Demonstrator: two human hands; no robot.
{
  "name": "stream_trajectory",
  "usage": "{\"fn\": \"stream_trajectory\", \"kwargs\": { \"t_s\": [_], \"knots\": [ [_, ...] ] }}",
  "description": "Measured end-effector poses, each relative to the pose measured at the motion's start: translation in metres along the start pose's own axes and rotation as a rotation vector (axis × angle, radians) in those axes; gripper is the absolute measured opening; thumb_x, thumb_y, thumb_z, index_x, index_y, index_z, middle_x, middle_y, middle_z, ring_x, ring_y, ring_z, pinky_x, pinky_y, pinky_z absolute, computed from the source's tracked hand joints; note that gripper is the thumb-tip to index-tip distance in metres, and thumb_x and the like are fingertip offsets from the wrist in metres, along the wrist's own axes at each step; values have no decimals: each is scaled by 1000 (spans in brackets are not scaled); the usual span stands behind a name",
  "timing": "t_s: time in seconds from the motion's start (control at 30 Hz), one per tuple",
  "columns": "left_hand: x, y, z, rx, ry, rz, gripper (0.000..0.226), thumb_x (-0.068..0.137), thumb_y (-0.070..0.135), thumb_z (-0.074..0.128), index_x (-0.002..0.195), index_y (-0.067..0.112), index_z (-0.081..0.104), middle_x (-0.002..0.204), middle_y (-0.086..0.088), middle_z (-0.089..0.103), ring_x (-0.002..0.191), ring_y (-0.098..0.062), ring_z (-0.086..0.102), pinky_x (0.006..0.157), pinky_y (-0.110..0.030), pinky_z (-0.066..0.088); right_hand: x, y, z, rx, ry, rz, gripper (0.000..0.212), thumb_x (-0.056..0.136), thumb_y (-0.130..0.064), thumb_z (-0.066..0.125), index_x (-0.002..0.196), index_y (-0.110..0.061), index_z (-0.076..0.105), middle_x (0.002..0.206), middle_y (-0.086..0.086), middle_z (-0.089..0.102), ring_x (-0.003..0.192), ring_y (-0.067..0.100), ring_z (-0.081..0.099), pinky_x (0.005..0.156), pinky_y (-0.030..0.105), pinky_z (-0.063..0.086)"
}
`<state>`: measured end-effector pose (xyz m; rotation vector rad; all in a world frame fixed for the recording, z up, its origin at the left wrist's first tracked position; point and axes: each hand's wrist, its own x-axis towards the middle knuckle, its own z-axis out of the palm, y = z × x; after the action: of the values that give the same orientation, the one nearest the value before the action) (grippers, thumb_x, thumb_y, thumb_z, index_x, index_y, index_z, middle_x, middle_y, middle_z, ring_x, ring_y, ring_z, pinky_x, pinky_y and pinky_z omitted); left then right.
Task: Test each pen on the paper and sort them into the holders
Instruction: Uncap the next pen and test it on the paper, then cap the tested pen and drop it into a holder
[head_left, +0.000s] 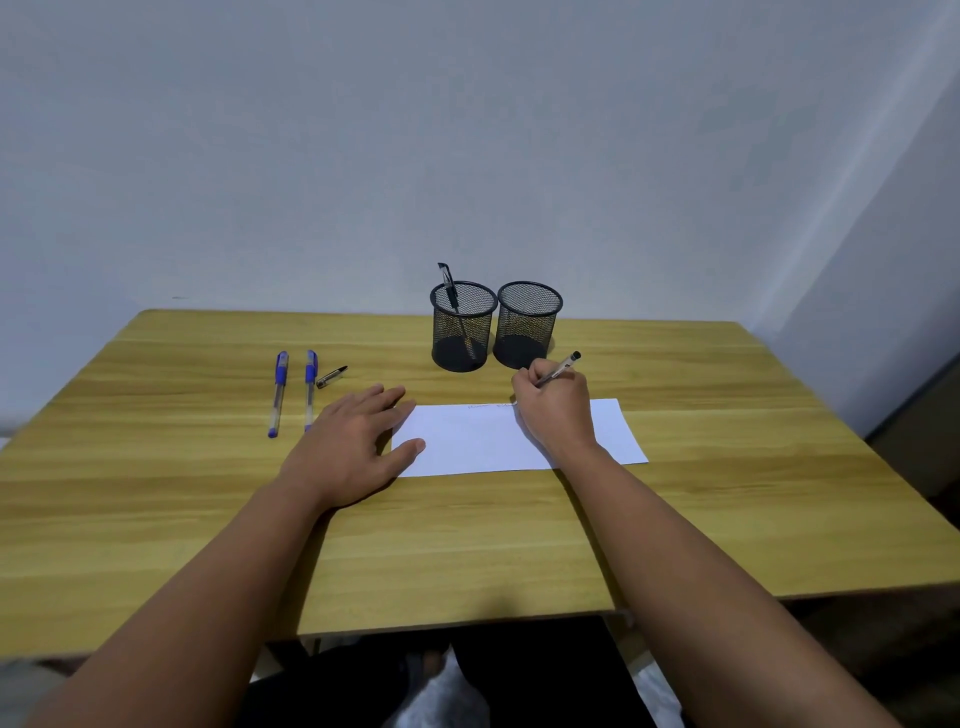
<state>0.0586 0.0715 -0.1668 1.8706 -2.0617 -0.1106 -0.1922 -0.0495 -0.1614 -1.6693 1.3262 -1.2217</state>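
Testing is underway: the right hand (553, 410) is gripping a pen (558, 371), seemingly scribbling on the paper (483, 441), while the left hand (353, 441) is pressing flat on its left edge. Next, capping and choosing a holder (528, 325) beyond the paper.

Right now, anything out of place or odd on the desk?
Only one thing: a small black pen cap lies loose and askew on the wooden table, beside the two capped blue pens. It likely belongs to the pen the right hand grips. Nothing spilled or damaged.
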Motion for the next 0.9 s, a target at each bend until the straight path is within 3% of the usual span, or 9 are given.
{"fn": "stream_trajectory", "kwargs": {
  "t_s": [0.13,0.23,0.3,0.43,0.63,0.73,0.9],
  "knots": [
    [0,1,-1,5,-4,-2,74,91,72,34,153,33,42,164,11,31,154,-10,19,123,-39,22,4,-4,-1,106,66,104,36,91,-7,59,68,1,32,66,11,30,62,21,32,57,30,31],
    [-1,3,-2,2,-6,-5,72,91,70,35,153,33,41,164,11,31,154,-11,19,123,-38,21,10,-5,-7,340,131,250,31,95,-6,60,69,0,45,62,15,46,51,23,44,55,33,39],
    [-1,3,-3,0,-3,-4,71,92,69,37,153,33,41,164,10,31,154,-10,19,123,-37,21,11,-5,-10,428,125,252,31,102,-7,63,72,-3,55,59,14,53,44,17,47,50,31,38],
    [-1,4,-3,7,-6,-3,71,93,68,38,154,33,41,164,11,31,154,-10,19,123,-37,20,14,-3,-11,548,133,242,43,107,-16,66,68,-8,49,61,12,54,42,14,48,42,28,33],
    [-2,6,-5,5,-5,-4,69,94,66,39,154,33,40,164,12,29,154,-10,18,123,-36,18,12,-9,-10,538,25,242,39,104,-25,73,76,-5,55,61,9,51,48,13,49,48,29,36],
    [-3,6,-5,-2,0,5,68,94,65,43,153,32,41,164,11,31,154,-10,18,123,-36,19,11,-17,-14,525,-32,263,48,100,-28,77,66,-13,47,56,9,44,50,18,43,50,31,33],
    [-2,5,-10,-270,133,-49,63,88,60,57,144,30,56,153,11,47,148,-10,33,118,-37,32,15,-41,-30,468,-26,254,37,95,-28,82,78,-7,57,60,6,53,41,7,46,43,21,39]
  ]
}}
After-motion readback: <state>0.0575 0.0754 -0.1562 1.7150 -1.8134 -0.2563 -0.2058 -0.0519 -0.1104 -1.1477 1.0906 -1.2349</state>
